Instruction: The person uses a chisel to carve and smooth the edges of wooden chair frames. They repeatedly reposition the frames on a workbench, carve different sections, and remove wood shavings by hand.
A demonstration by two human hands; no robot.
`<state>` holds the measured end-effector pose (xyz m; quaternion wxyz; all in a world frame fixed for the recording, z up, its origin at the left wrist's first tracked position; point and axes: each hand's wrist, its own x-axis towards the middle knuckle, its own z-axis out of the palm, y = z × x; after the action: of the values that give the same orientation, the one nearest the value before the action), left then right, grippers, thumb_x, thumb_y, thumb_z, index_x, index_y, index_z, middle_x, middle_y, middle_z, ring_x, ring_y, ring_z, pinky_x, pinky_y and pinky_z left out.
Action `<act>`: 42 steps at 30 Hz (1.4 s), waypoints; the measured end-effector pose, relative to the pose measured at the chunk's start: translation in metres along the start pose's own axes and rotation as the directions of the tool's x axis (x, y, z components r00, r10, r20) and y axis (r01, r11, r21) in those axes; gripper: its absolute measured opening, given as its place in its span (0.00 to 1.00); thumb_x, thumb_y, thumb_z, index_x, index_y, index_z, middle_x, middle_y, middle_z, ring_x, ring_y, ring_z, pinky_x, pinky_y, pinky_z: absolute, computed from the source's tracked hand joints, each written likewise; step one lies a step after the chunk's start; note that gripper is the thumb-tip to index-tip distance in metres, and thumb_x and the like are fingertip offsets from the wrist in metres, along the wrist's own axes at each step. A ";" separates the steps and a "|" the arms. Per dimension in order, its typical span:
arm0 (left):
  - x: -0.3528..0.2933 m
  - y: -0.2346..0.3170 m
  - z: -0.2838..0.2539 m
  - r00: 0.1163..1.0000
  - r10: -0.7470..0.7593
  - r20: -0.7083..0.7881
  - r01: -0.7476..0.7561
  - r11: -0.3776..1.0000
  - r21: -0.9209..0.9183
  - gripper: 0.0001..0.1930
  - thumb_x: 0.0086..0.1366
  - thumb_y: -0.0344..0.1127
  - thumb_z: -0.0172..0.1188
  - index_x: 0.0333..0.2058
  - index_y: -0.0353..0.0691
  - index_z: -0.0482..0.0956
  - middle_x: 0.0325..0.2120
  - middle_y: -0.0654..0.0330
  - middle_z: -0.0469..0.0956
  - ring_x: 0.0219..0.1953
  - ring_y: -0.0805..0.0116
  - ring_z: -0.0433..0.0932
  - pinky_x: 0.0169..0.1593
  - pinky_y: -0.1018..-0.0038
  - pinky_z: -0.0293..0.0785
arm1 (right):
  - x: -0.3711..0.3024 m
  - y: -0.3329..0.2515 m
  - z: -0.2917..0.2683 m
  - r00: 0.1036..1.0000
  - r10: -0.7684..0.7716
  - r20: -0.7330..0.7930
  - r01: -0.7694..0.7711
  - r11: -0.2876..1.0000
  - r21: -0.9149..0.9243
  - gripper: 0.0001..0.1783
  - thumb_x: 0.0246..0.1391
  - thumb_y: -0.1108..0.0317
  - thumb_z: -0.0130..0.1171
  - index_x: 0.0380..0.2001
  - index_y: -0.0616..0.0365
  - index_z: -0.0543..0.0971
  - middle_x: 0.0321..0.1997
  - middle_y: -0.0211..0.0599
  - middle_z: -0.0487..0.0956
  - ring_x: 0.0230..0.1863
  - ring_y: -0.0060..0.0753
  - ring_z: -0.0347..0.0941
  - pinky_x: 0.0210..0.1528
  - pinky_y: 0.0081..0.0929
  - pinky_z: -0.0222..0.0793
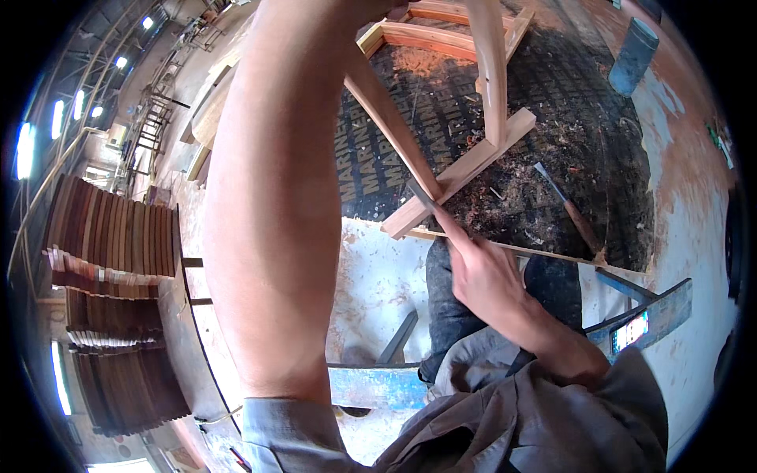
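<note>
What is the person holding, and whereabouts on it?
The right hand grips a slim metal tool by its near end, tip at the wooden frame. The left hand is out of view.

dark work board (599, 118) carries wood shavings (516, 197), a chisel (569, 211) and a wooden frame (461, 169).

Wooden frame (465, 158) stands on the workbench (552, 94); a chisel (569, 211) lies to its right

One lit screen and one printed board

A small phone screen (629, 331) glows blue-white on the blue metal frame (662, 311) at lower right; the dark workbench board (552, 118) carries rows of pale printed lettering.
</note>
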<state>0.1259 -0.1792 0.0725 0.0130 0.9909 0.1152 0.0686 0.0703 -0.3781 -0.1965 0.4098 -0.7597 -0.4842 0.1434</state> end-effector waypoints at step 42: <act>-0.081 -0.046 0.014 0.972 -0.186 -0.143 0.184 0.983 -0.025 0.26 0.66 0.49 0.68 0.49 0.33 0.72 0.35 0.41 0.84 0.41 0.40 0.85 0.49 0.52 0.80 | -0.067 0.188 -0.116 0.808 -0.002 -0.590 -0.067 0.993 -0.096 0.27 0.76 0.70 0.43 0.74 0.64 0.62 0.72 0.49 0.74 0.68 0.49 0.75 0.65 0.38 0.72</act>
<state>0.0395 -0.1537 0.0462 0.0165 0.9682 0.2072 0.1396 0.2251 -0.5276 -0.2797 0.4939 -0.7965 -0.3278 -0.1193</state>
